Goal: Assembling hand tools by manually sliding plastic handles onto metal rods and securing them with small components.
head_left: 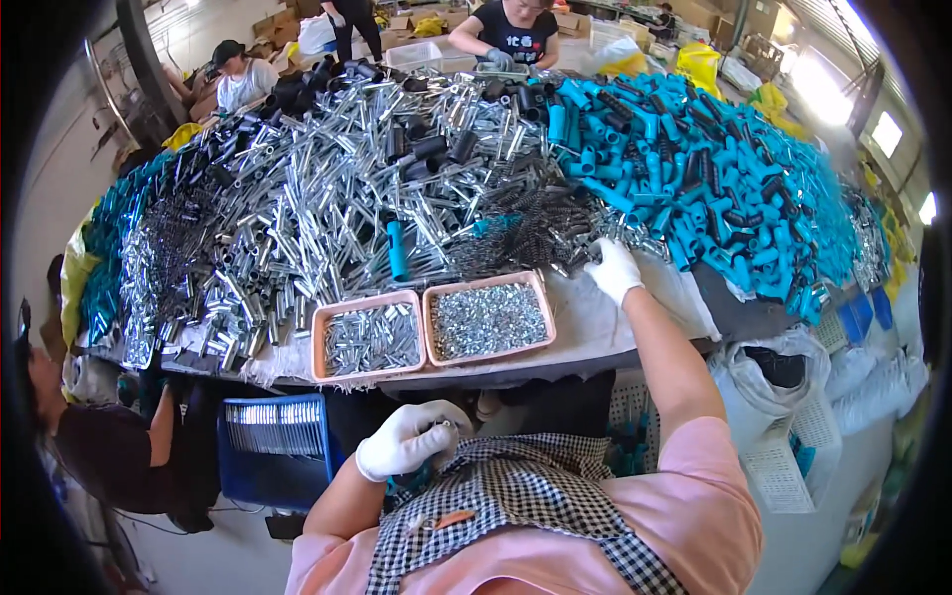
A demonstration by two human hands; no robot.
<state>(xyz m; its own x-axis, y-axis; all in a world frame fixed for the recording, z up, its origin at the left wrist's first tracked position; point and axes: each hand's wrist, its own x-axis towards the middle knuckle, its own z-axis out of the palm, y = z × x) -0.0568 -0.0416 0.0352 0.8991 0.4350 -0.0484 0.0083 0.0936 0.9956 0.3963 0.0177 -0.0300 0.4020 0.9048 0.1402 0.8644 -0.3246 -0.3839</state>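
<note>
My left hand (412, 438), in a white glove, is closed in front of my checked apron. It grips a part whose small round metal end (449, 424) shows by the thumb; the rest is hidden in the glove. Something teal shows just below that hand. Across the table my right hand (617, 271), also gloved in white, reaches to the near edge of the heap, its fingers slightly apart beside small metal parts (635, 238). Dark springs (506, 238) lie to its left, and teal plastic handles (714, 178) are heaped to its right.
Two pink trays stand at the table's near edge, one with short metal pins (372, 339), the other with small metal pieces (488, 319). Metal tubes (327, 188) are heaped behind them. A blue crate (276, 446) sits below left, white baskets (778, 471) below right. Other people work around the table.
</note>
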